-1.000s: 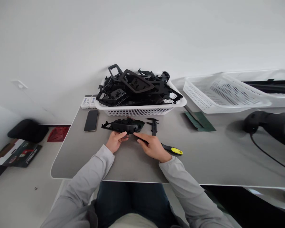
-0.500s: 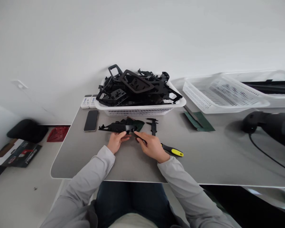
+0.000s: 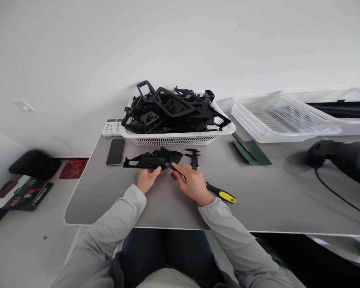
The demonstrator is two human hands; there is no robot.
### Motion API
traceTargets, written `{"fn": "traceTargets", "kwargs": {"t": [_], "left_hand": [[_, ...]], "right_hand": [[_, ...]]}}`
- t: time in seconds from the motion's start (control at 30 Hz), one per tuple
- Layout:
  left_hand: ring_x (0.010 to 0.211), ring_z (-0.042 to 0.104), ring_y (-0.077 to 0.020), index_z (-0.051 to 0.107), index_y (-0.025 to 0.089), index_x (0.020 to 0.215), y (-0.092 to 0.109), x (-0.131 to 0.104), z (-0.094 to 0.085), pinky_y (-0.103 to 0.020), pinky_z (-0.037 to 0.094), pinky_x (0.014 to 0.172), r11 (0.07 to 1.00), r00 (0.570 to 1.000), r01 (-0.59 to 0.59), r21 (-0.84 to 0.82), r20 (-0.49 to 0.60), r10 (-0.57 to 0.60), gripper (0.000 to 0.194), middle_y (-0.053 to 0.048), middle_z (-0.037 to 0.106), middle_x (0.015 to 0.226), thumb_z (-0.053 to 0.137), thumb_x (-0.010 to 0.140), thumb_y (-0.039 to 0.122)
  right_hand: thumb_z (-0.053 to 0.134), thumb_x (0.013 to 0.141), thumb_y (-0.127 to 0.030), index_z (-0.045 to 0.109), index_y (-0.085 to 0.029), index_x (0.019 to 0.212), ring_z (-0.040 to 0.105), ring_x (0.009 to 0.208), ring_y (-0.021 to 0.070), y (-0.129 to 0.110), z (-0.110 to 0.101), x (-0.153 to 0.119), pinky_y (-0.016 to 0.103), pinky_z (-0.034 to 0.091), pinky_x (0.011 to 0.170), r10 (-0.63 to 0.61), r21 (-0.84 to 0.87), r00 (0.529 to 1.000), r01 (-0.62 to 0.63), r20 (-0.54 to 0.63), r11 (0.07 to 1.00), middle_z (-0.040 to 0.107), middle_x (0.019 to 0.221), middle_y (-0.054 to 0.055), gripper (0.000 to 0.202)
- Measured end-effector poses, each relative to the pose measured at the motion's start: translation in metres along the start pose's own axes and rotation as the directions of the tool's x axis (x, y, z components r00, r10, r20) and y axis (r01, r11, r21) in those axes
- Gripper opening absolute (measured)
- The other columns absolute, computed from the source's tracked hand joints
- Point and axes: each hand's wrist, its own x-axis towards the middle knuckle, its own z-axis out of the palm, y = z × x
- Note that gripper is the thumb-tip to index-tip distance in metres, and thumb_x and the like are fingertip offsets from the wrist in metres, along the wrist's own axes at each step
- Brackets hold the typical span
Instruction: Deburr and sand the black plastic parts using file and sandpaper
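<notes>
My left hand [image 3: 148,179] grips a black plastic part [image 3: 146,161] by its near right side, thumb on top. The part has an open frame at its left end. In my right hand [image 3: 193,184] is a flat file [image 3: 226,196] with a black and yellow handle. Its dark blade points left and meets the right end of the part. A small red thing [image 3: 174,175] shows beneath my right fingers; its kind is hidden. Behind the part lies a piece of dark green sandpaper [image 3: 175,156]. Black calipers [image 3: 194,157] rest just beyond my right hand.
A white basket [image 3: 176,141] heaped with black plastic parts stands against the wall. To the left are a phone [image 3: 115,152] and small white boxes [image 3: 108,129]. More green sandpaper [image 3: 257,154], white baskets [image 3: 284,120] and a black lamp-like device [image 3: 335,156] with a cable are on the right.
The black part has turned a little, showing more of its upper face. The file has slid back slightly to the right, and the red thing has come into view.
</notes>
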Motion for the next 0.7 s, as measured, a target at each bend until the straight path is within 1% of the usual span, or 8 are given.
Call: {"fn": "traceTargets", "kwargs": {"t": [0.17, 0.3, 0.4, 0.5, 0.57, 0.6, 0.63, 0.7], "left_hand": [[0.069, 0.067, -0.0197, 0.066, 0.017, 0.071, -0.001, 0.0, -0.001, -0.041, 0.056, 0.077, 1.0, 1.0, 0.0, 0.019, -0.009, 0.0, 0.028, -0.002, 0.07, 0.073, 0.077, 0.056, 0.038], [0.068, 0.068, -0.0205, 0.064, 0.015, 0.077, 0.001, 0.002, -0.002, -0.041, 0.056, 0.076, 0.997, 0.998, 0.063, -0.037, 0.001, -0.063, 0.034, -0.004, 0.07, 0.074, 0.078, 0.056, 0.038], [0.063, 0.068, -0.0194, 0.059, 0.015, 0.079, 0.002, 0.004, -0.003, -0.035, 0.057, 0.066, 0.99, 0.995, 0.097, -0.103, -0.013, -0.099, 0.037, -0.003, 0.068, 0.07, 0.078, 0.056, 0.036], [0.059, 0.066, -0.0161, 0.052, 0.018, 0.085, 0.002, 0.007, -0.004, -0.027, 0.054, 0.056, 0.977, 0.993, 0.1, -0.187, -0.046, -0.11, 0.042, 0.001, 0.065, 0.067, 0.077, 0.056, 0.034], [0.058, 0.066, -0.0146, 0.048, 0.019, 0.089, 0.002, 0.008, -0.005, -0.025, 0.052, 0.053, 0.971, 0.989, 0.116, -0.211, -0.061, -0.132, 0.044, 0.003, 0.063, 0.067, 0.076, 0.057, 0.032], [0.058, 0.065, -0.0139, 0.047, 0.02, 0.093, 0.001, 0.009, -0.006, -0.024, 0.052, 0.053, 0.969, 0.988, 0.121, -0.216, -0.073, -0.14, 0.045, 0.004, 0.062, 0.067, 0.075, 0.059, 0.032], [0.058, 0.065, -0.0132, 0.045, 0.021, 0.097, 0.001, 0.009, -0.006, -0.024, 0.052, 0.054, 0.968, 0.985, 0.12, -0.221, -0.093, -0.143, 0.048, 0.004, 0.061, 0.068, 0.074, 0.06, 0.031], [0.057, 0.063, -0.0116, 0.04, 0.023, 0.11, 0.001, 0.009, -0.006, -0.025, 0.053, 0.057, 0.967, 0.978, 0.105, -0.234, -0.15, -0.143, 0.057, 0.006, 0.059, 0.067, 0.072, 0.063, 0.03]], "right_hand": [[0.041, 0.091, -0.022, 0.06, -0.018, 0.121, 0.066, 0.076, 0.0179, -0.003, 0.001, -0.001, 0.026, 0.049, 0.063, -0.02, 0.008, 0.998, 0.019, 0.066, 1.0, 0.07, 0.096, 0.008, 0.035], [0.039, 0.091, -0.024, 0.06, -0.016, 0.121, 0.065, 0.075, 0.0198, -0.001, 0.002, 0.0, 0.029, 0.049, 0.062, 0.051, 0.033, 0.999, -0.052, 0.013, 0.998, 0.069, 0.089, 0.01, 0.037], [0.039, 0.091, -0.027, 0.058, -0.016, 0.122, 0.063, 0.073, 0.0206, 0.005, -0.004, 0.005, 0.032, 0.05, 0.065, 0.113, 0.125, 0.993, -0.107, -0.036, 0.986, 0.066, 0.085, 0.009, 0.038], [0.043, 0.089, -0.032, 0.059, -0.019, 0.12, 0.062, 0.075, 0.0203, 0.011, -0.015, 0.015, 0.035, 0.051, 0.068, 0.219, 0.317, 0.971, -0.18, -0.091, 0.931, 0.065, 0.086, 0.009, 0.037], [0.048, 0.087, -0.036, 0.058, -0.02, 0.12, 0.058, 0.065, 0.0161, 0.013, -0.022, 0.022, 0.032, 0.051, 0.061, 0.326, 0.516, 0.944, -0.252, -0.057, 0.819, 0.065, 0.085, 0.007, 0.038], [0.049, 0.086, -0.038, 0.057, -0.021, 0.121, 0.054, 0.057, 0.0129, 0.012, -0.024, 0.024, 0.03, 0.05, 0.054, 0.371, 0.621, 0.928, -0.288, -0.005, 0.729, 0.064, 0.084, 0.005, 0.039], [0.051, 0.085, -0.04, 0.055, -0.021, 0.123, 0.049, 0.05, 0.0101, 0.011, -0.024, 0.026, 0.027, 0.047, 0.047, 0.401, 0.718, 0.914, -0.32, 0.061, 0.619, 0.063, 0.081, 0.003, 0.042], [0.054, 0.083, -0.042, 0.05, -0.021, 0.126, 0.041, 0.043, 0.0069, 0.005, -0.022, 0.026, 0.023, 0.041, 0.039, 0.403, 0.85, 0.892, -0.366, 0.205, 0.378, 0.06, 0.075, -0.001, 0.047]]}}
